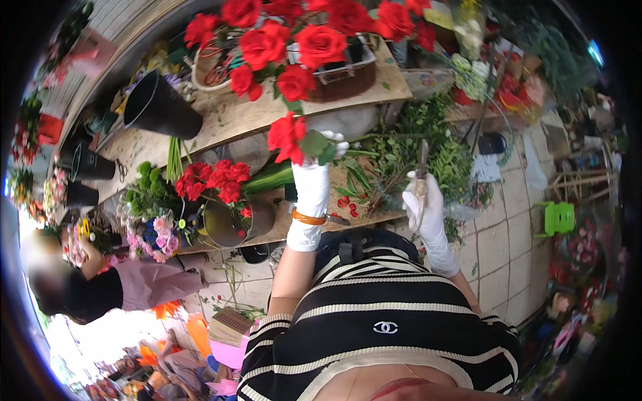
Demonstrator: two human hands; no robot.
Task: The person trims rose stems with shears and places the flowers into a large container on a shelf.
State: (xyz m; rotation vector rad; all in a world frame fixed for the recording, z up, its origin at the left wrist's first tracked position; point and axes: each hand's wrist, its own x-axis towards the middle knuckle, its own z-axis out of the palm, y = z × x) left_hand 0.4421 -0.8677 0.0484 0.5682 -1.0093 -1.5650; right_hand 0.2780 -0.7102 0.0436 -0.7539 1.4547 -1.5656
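Observation:
My left hand [313, 177], in a white glove with an orange bangle at the wrist, is closed around the stem of a red rose [287, 138]. Its bloom sticks out to the left of the hand, with a round green leaf over the fingers. My right hand [428, 204], also gloved in white, grips a pair of pruning shears [422, 164], blades pointing away from me. Ahead of the left hand, several red roses [322, 45] rise above a brown wicker basket [344, 81].
Leafy green stems [401, 150] lie across the bench between my hands. A black bucket [160, 105] stands on the wooden shelf [234, 120]. Left of my left hand, a dark bucket [227, 222] stands by red flowers [217, 180]. A green stool [555, 219] is at right; another person [100, 281] is at left.

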